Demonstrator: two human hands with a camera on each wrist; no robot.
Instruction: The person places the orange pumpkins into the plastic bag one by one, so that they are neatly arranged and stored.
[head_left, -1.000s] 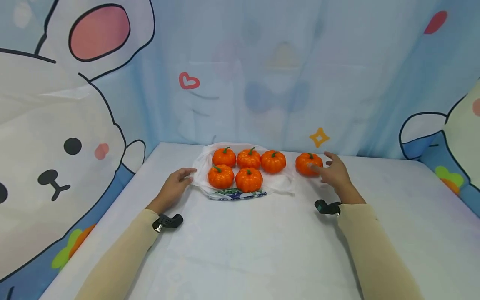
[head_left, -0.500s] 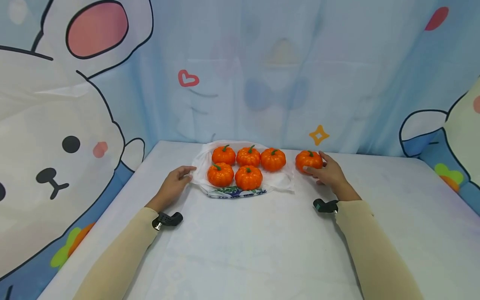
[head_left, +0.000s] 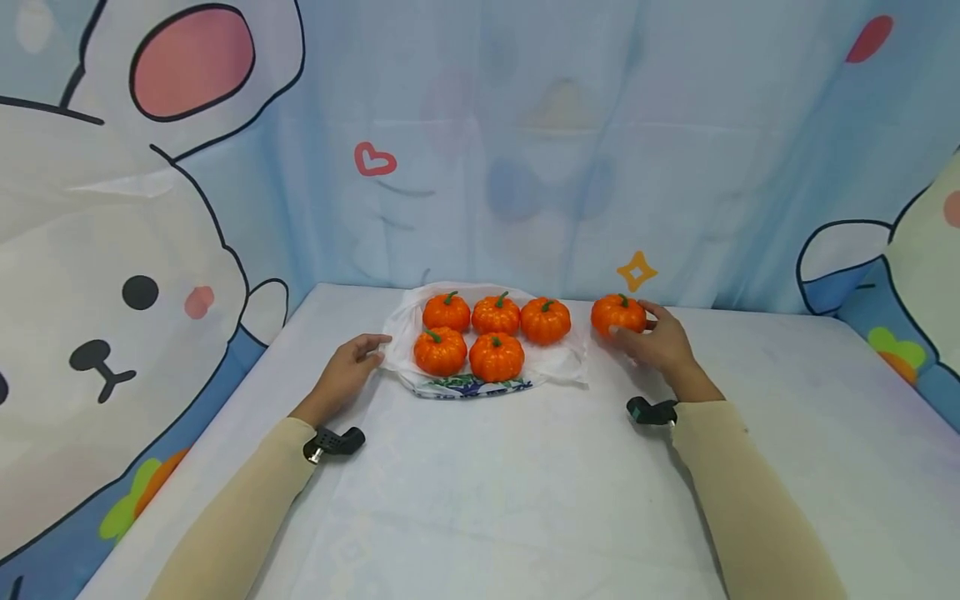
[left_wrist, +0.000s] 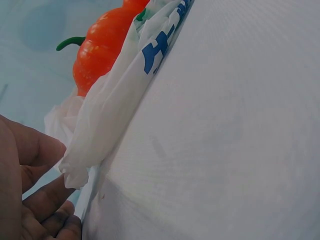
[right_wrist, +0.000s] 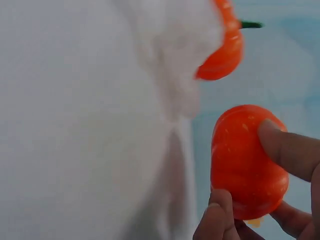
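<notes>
My right hand (head_left: 663, 346) grips a small orange pumpkin (head_left: 617, 314) at the right of the group. In the right wrist view thumb and fingers press that pumpkin (right_wrist: 247, 165) from different sides, and it appears raised off the table. My left hand (head_left: 343, 375) pinches the left edge of a white plastic bag (head_left: 401, 346). The left wrist view has the crumpled bag edge (left_wrist: 77, 170) between thumb and finger. Several more orange pumpkins with green stems sit on the bag, such as the front one (head_left: 497, 358) and the rear right one (head_left: 546, 322).
Everything lies on a table with a white cover (head_left: 510, 483). A blue curtain (head_left: 480, 167) with cartoon prints hangs right behind the table's far edge. Blue and green print (head_left: 472, 387) shows along the bag's front edge.
My right hand has closed round the pumpkin on the right and raised it slightly. The left hand stays at the bag's edge, and the other pumpkins have not moved.
</notes>
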